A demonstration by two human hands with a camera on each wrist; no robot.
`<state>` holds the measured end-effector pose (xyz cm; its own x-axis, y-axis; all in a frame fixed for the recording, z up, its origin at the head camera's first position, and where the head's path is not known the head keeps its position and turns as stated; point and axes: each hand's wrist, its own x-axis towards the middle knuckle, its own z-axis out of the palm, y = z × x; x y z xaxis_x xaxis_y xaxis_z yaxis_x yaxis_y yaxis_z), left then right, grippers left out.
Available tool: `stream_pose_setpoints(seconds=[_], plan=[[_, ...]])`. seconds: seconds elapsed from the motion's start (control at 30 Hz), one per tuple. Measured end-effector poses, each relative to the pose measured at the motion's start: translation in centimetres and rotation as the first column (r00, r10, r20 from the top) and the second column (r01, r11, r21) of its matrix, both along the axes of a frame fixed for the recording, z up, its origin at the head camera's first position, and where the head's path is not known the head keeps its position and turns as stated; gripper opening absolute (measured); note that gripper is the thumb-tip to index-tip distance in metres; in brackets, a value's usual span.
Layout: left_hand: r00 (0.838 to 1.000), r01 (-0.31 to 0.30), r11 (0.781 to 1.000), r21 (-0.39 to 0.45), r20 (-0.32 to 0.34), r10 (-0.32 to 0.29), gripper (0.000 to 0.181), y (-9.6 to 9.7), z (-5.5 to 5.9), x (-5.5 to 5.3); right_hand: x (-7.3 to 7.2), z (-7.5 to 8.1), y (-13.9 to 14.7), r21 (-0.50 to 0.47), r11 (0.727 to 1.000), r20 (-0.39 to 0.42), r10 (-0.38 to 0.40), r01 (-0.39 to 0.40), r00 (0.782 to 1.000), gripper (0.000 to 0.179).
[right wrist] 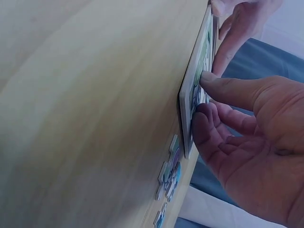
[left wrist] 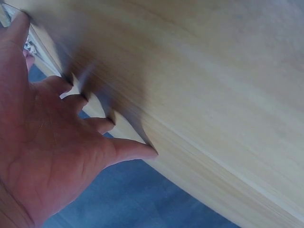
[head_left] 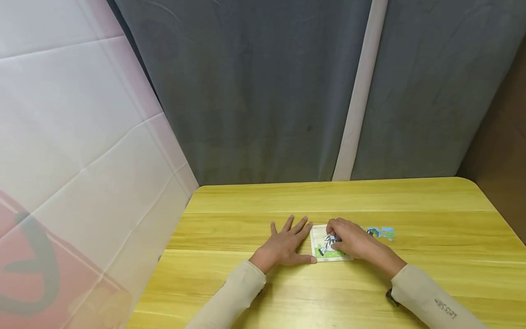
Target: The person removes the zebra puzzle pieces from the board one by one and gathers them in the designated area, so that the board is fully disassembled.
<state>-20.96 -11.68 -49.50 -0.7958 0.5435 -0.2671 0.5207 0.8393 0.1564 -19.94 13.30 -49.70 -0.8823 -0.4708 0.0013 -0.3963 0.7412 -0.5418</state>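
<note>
A small square jigsaw puzzle (head_left: 324, 257) with a pale frame lies on the table, showing a zebra (head_left: 328, 244) above green grass. My left hand (head_left: 283, 246) rests flat at its left side, fingers spread; the thumb and index finger touch the frame. Over the right part of the puzzle, my right hand (head_left: 349, 237) pinches a puzzle piece (right wrist: 195, 95) with thumb and curled fingers, down at the puzzle's surface. That hand covers much of the piece and the puzzle's right side. In the left wrist view, the left palm (left wrist: 52, 142) shows with fingertips on the wood.
Several loose puzzle pieces (head_left: 387, 232) in blue and green lie right of the puzzle, also seen as loose pieces (right wrist: 169, 175) in the right wrist view. The yellow wooden table (head_left: 246, 201) ends at a grey curtain (head_left: 255, 114); a pale fabric wall (head_left: 102, 137) stands left.
</note>
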Motion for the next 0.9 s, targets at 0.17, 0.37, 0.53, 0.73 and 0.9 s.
stream_pose_setpoints(seconds=[0.17, 0.37, 0.53, 0.73, 0.9], plan=[[1.0, 0.0, 1.0, 0.002, 0.0, 0.0, 0.103, 0.0, -0.1, -0.1, -0.2, 0.2, 0.4, -0.028, 1.0, 0.054, 0.016, -0.014, 0.998, 0.027], [1.0, 0.0, 1.0, -0.002, -0.003, 0.0, 0.103, 0.0, -0.1, 0.0, 0.0, 0.5, 1.4, -0.069, 0.997, 0.074, 0.034, -0.029, 0.997, 0.027], [1.0, 0.001, 1.0, -0.002, -0.007, -0.001, 0.104, 0.1, -0.1, 0.0, 0.6, 0.7, 2.9, -0.086, 0.996, 0.028, 0.028, -0.025, 0.999, 0.026], [1.0, 0.005, 1.0, 0.005, -0.004, -0.005, 0.104, 0.0, -0.2, 0.1, 1.4, 0.8, 5.3, -0.107, 0.994, -0.005, 0.009, -0.009, 1.0, 0.026], [1.0, 0.005, 1.0, 0.004, 0.0, -0.005, 0.103, 0.0, -0.2, 0.1, 1.9, 0.7, 7.5, -0.083, 0.997, -0.03, -0.015, 0.012, 0.999, 0.028]])
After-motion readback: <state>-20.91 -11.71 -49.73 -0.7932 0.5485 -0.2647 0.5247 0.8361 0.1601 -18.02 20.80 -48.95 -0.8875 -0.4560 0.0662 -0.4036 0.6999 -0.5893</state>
